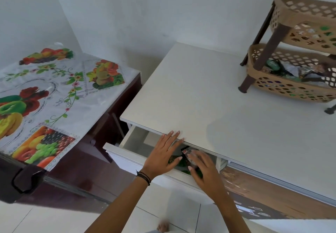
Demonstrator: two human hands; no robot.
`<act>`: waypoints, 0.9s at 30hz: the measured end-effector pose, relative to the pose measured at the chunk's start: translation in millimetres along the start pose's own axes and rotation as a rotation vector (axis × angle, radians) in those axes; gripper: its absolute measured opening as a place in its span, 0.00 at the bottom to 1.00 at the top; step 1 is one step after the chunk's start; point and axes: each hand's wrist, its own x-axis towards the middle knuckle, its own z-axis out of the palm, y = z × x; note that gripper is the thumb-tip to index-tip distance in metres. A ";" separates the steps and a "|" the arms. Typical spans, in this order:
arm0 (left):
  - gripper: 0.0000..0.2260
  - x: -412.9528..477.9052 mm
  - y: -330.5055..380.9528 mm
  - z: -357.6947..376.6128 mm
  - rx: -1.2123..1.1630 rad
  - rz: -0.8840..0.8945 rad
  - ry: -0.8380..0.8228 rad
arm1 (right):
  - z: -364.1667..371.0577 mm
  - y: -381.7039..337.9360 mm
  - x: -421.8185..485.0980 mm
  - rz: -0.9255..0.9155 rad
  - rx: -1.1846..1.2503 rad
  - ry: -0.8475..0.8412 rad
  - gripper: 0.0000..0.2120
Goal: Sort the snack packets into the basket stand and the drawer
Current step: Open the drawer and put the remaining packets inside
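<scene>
The white drawer (125,158) stands pulled out under the white table top (200,96). My left hand (163,152) lies spread over the drawer opening, fingers straight, the tips at the table top's front edge. My right hand (203,171) grips a dark snack packet (187,153) and holds it low over the drawer; this hand is blurred. Green packets (181,163) show inside the drawer between my hands. The tan two-tier basket stand (294,23) sits at the far right of the table top, with several packets in both tiers.
A low dark table with a fruit-print cloth (54,90) stands close to the left of the drawer. A white wall runs behind both tables. A bare foot (163,226) shows on the tiled floor below.
</scene>
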 end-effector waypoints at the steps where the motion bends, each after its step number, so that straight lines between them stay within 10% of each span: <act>1: 0.27 4.3 -1.7 0.8 0.007 0.011 -0.023 | 0.2 0.9 1.1 -0.012 -0.075 0.010 0.24; 9: 0.29 34.8 -15.7 11.2 0.073 0.164 -0.186 | -0.6 29.5 2.8 0.121 -0.425 -0.217 0.50; 27: 0.29 56.9 -14.6 36.7 0.140 0.282 -0.131 | -7.8 53.7 16.2 0.059 -0.285 -0.003 0.28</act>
